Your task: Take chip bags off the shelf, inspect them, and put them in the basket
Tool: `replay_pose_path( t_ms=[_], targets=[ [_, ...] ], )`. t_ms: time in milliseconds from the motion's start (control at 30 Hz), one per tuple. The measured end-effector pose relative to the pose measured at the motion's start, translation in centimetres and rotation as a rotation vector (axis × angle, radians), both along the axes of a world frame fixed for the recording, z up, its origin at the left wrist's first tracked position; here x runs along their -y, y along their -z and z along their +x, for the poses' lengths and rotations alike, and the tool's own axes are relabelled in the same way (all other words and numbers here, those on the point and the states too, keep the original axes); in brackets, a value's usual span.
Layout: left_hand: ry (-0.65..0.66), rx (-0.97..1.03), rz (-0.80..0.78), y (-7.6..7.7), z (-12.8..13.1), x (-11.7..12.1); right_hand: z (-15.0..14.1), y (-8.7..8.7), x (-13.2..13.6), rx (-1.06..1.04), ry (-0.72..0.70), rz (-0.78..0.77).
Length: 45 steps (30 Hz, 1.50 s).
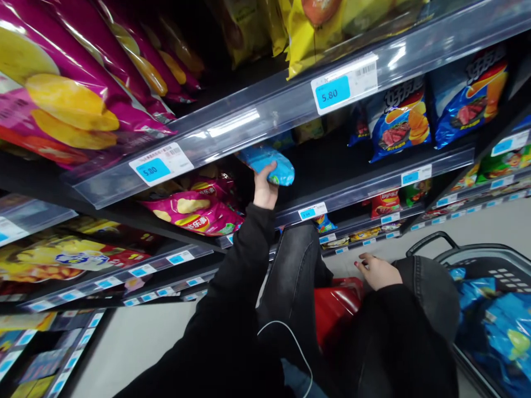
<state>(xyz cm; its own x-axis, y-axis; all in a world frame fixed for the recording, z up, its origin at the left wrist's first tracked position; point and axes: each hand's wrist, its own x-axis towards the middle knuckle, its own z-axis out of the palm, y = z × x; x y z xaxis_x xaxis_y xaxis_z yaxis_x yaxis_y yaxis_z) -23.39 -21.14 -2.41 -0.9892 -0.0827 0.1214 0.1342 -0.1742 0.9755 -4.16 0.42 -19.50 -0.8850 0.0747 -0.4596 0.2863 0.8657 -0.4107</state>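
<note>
My left hand [266,188] reaches into the shelf and is closed round a light blue chip bag [276,162], thumb on top. The bag lies tilted under the upper shelf's front rail, and its far end is in shadow. Just left of it are magenta chip bags [199,210] on the same shelf. My right hand [377,271] rests on my right knee, fingers loosely stretched, with nothing in it. Below that hand, a red glossy object [338,307] shows between my legs; its kind is unclear.
A dark basket [493,254] holding blue bags [506,331] stands on the floor at the right. The upper shelf rail [249,124] runs above my left hand. Blue chip bags [400,124] stand farther right on the shelf. A white cable [290,334] crosses my lap.
</note>
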Motion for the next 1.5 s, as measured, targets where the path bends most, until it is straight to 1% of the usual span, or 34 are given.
replay_pose_path(
  t_ms=[33,67,133,167,233,300,333,400,433,467,500,567,633,700,767,833,867,900,967,1067,1167,1200,1267,1333,1400,1500],
  targets=[
    [0.030,0.049,0.068,0.7,1.9,-0.4,0.1,-0.1,0.0,-0.005,0.012,-0.004],
    [0.100,0.129,0.098,1.5,4.0,-0.9,0.2,-0.2,-0.1,-0.013,0.032,-0.012],
    [0.287,0.332,0.100,3.2,8.4,-1.9,0.4,-0.6,-0.2,-0.067,0.106,-0.085],
    [0.393,0.415,0.115,4.2,10.4,-2.4,0.5,-0.9,-0.2,-0.129,0.167,-0.171],
    [0.597,0.544,0.191,6.1,13.3,-3.7,0.7,-1.4,-0.3,-0.315,0.317,-0.434],
    [0.771,0.620,0.283,7.9,14.4,-5.2,1.0,-1.7,-0.4,-0.483,0.438,-0.711],
    [0.853,0.650,0.315,8.7,14.5,-6.1,1.2,-1.7,-0.5,-0.522,0.468,-0.812],
    [1.007,0.704,0.337,9.9,13.8,-7.7,1.4,-1.6,-0.7,-0.514,0.484,-0.944],
    [1.062,0.722,0.331,10.2,13.3,-8.4,1.4,-1.4,-0.9,-0.492,0.490,-0.995],
    [1.090,0.730,0.326,10.5,12.7,-9.1,1.4,-1.2,-1.1,-0.479,0.503,-1.041],
    [1.088,0.726,0.327,10.8,12.3,-9.6,1.3,-1.0,-1.3,-0.480,0.525,-1.081],
    [1.024,0.694,0.347,11.2,11.7,-10.4,1.0,-0.8,-1.7,-0.523,0.579,-1.118],
    [0.964,0.643,0.338,11.6,11.2,-10.7,0.7,-0.8,-1.9,-0.581,0.609,-1.081],
    [0.923,0.546,0.259,11.9,10.8,-10.6,0.7,-0.9,-2.1,-0.640,0.628,-0.984],
    [0.859,0.414,0.152,12.0,10.2,-10.4,0.8,-0.8,-2.1,-0.690,0.632,-0.835],
    [0.796,0.311,0.089,11.9,9.6,-10.3,1.0,-0.5,-2.1,-0.696,0.597,-0.686],
    [0.768,0.282,0.075,11.9,9.4,-10.2,1.0,-0.5,-2.1,-0.683,0.567,-0.641],
    [0.736,0.265,0.066,12.0,9.3,-10.3,1.0,-0.4,-2.1,-0.674,0.541,-0.625],
    [0.668,0.259,0.027,12.6,9.4,-10.6,0.7,-0.7,-2.3,-0.716,0.545,-0.666],
    [0.603,0.280,-0.033,13.9,9.7,-11.2,-0.5,-1.9,-2.7,-0.859,0.642,-0.738],
    [0.610,0.255,-0.021,14.6,9.4,-11.2,-2.1,-3.1,-3.3,-0.896,0.665,-0.712],
    [0.630,0.236,-0.019,14.6,9.1,-10.9,-2.6,-3.4,-3.4,-0.891,0.655,-0.709],
    [0.711,0.191,-0.043,14.1,8.1,-10.2,-3.2,-3.5,-3.6,-0.873,0.629,-0.727],
    [0.823,0.141,-0.100,13.5,7.1,-9.5,-3.4,-3.2,-3.6,-0.851,0.620,-0.753],
    [0.908,0.106,-0.189,13.2,6.4,-8.9,-3.3,-2.6,-3.5,-0.828,0.653,-0.784],
    [0.943,0.092,-0.315,13.4,6.1,-8.8,-3.0,-1.7,-3.3,-0.794,0.745,-0.851]
  ],
)
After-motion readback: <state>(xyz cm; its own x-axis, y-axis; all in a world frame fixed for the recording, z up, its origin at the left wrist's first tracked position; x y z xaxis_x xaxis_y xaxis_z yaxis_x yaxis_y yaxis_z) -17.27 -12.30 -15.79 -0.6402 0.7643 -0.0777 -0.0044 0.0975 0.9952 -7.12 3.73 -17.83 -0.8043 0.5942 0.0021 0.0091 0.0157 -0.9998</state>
